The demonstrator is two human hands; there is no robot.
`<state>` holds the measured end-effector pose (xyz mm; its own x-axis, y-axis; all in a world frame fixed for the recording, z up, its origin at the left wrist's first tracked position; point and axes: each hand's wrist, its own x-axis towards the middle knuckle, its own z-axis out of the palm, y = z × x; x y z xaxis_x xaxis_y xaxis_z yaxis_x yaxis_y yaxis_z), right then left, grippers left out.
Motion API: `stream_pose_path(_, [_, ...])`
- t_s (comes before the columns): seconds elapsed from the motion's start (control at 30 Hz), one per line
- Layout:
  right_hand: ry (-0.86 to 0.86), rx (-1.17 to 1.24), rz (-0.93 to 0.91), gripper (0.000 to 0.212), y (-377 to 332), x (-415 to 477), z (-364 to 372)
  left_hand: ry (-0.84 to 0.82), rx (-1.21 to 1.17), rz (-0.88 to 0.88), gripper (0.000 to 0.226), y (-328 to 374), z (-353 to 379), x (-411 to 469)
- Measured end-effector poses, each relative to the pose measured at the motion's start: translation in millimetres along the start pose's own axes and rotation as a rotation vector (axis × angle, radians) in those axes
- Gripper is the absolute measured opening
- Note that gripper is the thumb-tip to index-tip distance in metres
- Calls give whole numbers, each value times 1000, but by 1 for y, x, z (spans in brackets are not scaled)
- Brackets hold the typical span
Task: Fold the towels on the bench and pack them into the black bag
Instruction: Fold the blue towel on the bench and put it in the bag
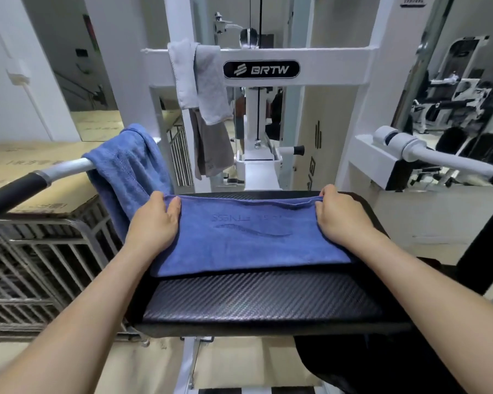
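Two hands, left hand [153, 220] and right hand [342, 216], each pinch a far corner of the blue towel [248, 240] lying flat on the black bench [256, 302], while another blue towel [128, 163] hangs on the left handle [40, 177].

A blue towel [248, 240], folded double with embossed lettering uppermost, is laid flat across the far half of the black padded bench [256, 302]. A second blue towel [128, 169], unfolded, is draped beyond the bench's far left corner. A black bag [353, 362] is partly seen below the near right corner.
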<state>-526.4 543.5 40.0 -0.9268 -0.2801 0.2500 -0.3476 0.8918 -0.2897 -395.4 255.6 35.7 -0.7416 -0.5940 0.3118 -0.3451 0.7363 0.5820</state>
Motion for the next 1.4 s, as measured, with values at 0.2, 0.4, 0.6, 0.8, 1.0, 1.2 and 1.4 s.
stream_pose_path(0.2, [-137,-176,53,23,7,16,-11,-93,341,-24,39,-2,3,11])
stream_pose_path(0.4, [144,-346,-103,32,-29,-1,-36,185,464,225,23,22,-8,2])
stream_pose_path(0.6, [-186,30,-472,49,-84,-32,26,-351,296,700,61,44,36,-25])
stream_pose_path(0.8, [-269,-154,-246,78,-17,-14,14,-360,429,362,63,-4,26,0])
stream_pose_path(1.0, [-139,-72,-119,52,4,-10,4,-97,271,286,31,0,16,-9])
stream_pose_path(1.2, [-335,69,-35,24,-8,18,-46,-95,-264,73,39,18,-12,-36])
stream_pose_path(1.4, [198,-57,-246,42,-105,45,-52,-175,-859,-204,21,27,-45,-102])
